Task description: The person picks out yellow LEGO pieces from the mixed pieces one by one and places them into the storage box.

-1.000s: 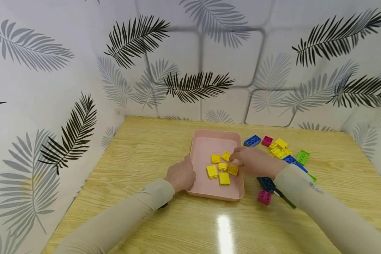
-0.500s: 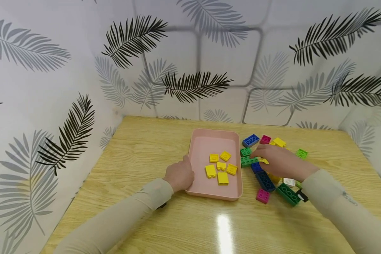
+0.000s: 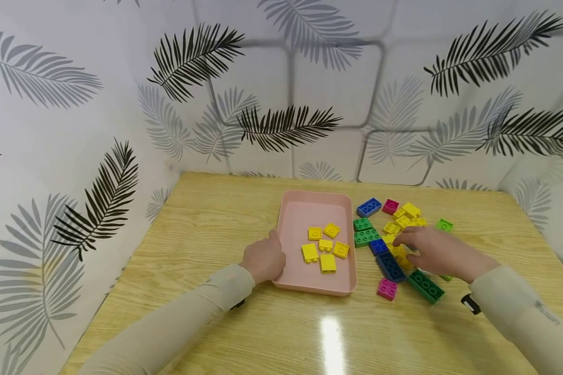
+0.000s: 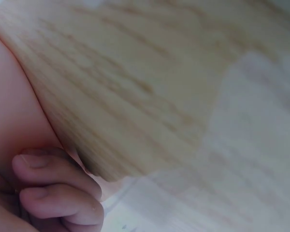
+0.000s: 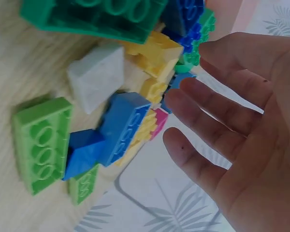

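A shallow pink tray [image 3: 311, 208] lies on the wooden table, with several yellow bricks [image 3: 310, 253] spread on its floor. My left hand [image 3: 264, 259] holds the tray's left side, fingers curled and thumb along the rim. In the left wrist view the curled fingers [image 4: 63, 200] show at the lower left. To the right of the tray, my right hand [image 3: 443, 252] is over a pile of toy building bricks, nearest to yellow bricks [image 3: 401, 258]. The right wrist view shows its fingers [image 5: 195, 150] spread, with nothing between them.
Around the right hand lie a dark green brick [image 3: 425, 286], a navy brick [image 3: 390, 266], a magenta brick [image 3: 387, 289], green bricks [image 3: 367, 237] and a blue brick [image 3: 368, 207]. A white brick [image 5: 97, 75] and a light green brick [image 5: 42, 144] lie under it. A patterned wall [image 3: 262, 78] stands behind the table.
My right hand has moved from over the tray's right side to the right, above the brick pile. The left hand has stayed at the tray.
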`<state>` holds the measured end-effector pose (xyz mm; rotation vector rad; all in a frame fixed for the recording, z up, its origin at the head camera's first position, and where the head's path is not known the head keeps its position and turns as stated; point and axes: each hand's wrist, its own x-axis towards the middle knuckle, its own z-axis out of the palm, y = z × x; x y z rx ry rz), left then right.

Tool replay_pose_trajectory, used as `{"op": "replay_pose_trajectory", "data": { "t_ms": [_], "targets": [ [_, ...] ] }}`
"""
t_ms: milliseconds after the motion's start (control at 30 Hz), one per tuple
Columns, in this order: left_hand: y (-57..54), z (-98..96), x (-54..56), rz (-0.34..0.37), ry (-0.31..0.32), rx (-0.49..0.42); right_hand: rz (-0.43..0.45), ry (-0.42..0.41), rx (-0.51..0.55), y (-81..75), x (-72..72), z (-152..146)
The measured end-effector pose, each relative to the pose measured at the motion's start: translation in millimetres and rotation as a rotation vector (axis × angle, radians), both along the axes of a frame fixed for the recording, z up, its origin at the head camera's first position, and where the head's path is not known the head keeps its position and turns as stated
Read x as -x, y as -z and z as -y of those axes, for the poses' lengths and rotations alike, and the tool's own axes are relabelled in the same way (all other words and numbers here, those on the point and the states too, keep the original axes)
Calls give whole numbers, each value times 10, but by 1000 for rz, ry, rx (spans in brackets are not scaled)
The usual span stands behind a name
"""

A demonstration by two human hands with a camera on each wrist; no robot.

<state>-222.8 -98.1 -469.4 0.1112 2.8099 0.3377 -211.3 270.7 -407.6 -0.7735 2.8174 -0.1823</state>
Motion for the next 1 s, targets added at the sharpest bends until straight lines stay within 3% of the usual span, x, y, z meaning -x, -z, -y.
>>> {"op": "replay_pose_trajectory", "data": {
  "t_ms": [533, 1000],
  "targets": [
    [9, 13, -12, -3, 1, -7, 26, -24, 47, 231, -34, -67],
    [26, 6, -3, -26, 20, 12, -9, -39, 45, 36, 42, 30]
  ]
}}
